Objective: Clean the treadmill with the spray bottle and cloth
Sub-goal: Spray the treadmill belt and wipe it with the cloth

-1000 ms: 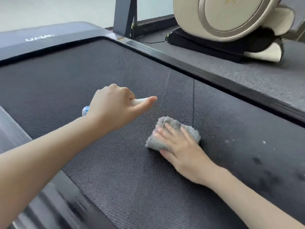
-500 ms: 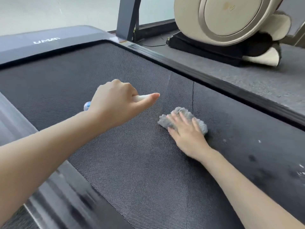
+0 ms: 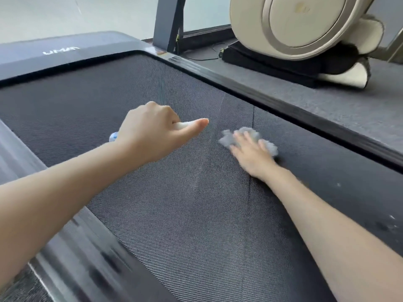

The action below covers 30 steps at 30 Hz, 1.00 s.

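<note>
Treadmill (image 3: 152, 214): dark textured belt, fills the view. Left hand (image 3: 150, 131): clenched round spray bottle (image 3: 182, 125), centre of belt; bottle mostly hidden, likely light, rigid, held at the neck. Right hand (image 3: 250, 153): fingers flat, pressing cloth (image 3: 225, 139), right of bottle; soft, fluffy, best pinned under the palm

A beige rounded machine (image 3: 305, 25) stands on a black base (image 3: 272, 66) on the grey floor (image 3: 349, 110), with a thin cable (image 3: 205, 59) beside it.

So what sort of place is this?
Likely a gym or home workout room: a treadmill, what looks like a beige massage chair beside it, and grey speckled flooring.
</note>
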### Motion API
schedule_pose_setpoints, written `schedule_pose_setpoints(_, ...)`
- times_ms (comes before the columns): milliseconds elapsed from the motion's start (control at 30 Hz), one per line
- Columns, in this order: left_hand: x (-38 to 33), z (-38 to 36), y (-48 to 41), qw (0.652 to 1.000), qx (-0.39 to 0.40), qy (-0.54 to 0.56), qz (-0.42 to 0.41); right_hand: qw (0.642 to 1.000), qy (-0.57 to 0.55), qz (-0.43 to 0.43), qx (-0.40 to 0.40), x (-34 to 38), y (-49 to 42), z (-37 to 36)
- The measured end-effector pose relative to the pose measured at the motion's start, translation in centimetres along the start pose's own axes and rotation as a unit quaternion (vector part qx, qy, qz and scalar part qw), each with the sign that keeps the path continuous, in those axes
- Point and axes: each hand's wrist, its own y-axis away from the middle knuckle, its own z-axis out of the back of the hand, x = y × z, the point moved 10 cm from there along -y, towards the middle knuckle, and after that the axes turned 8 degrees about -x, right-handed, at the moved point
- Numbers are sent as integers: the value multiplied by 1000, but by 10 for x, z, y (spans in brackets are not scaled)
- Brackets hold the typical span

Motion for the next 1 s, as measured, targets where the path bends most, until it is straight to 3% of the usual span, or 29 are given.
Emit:
schedule_pose_setpoints(100,1,-1,-2,1000,-1,-3,0,959,-32,283,-14,127,70,-12)
schedule_pose_setpoints(167,2,-2,-2,1000,-1,3,-4,926,-50,370,49,158,115,-24)
schedule_pose_setpoints(233,4,-4,0,1000,0,6,-5,928,-57,366,37,140,95,-12)
schedule_pose_setpoints(267,6,-5,1,1000,1,5,-3,938,-39,344,-9,122,73,-2)
schedule_pose_setpoints(333,10,-5,3,1000,4,6,1,976,10,203,-82,62,20,18)
schedule_pose_setpoints(400,13,-3,4,1000,5,9,5,998,8,40,-37,-3,-10,8)
schedule_pose_setpoints(467,15,0,4,1000,7,10,11,1000,17,-7,-5,-16,-10,-2)
schedule_pose_setpoints(567,14,6,2,1000,2,6,17,996,-22,90,4,40,22,-5)
schedule_pose_setpoints(733,2,18,1,1000,-8,3,3,933,-17,358,7,151,169,-26)
schedule_pose_setpoints(833,-4,20,4,1000,-11,11,-8,917,-23,398,14,152,221,-29)
schedule_pose_setpoints(933,-8,21,8,1000,-6,11,-10,901,-52,430,14,145,205,-3)
schedule_pose_setpoints(1000,-8,24,9,1000,-3,11,-6,956,-51,287,-44,105,142,25)
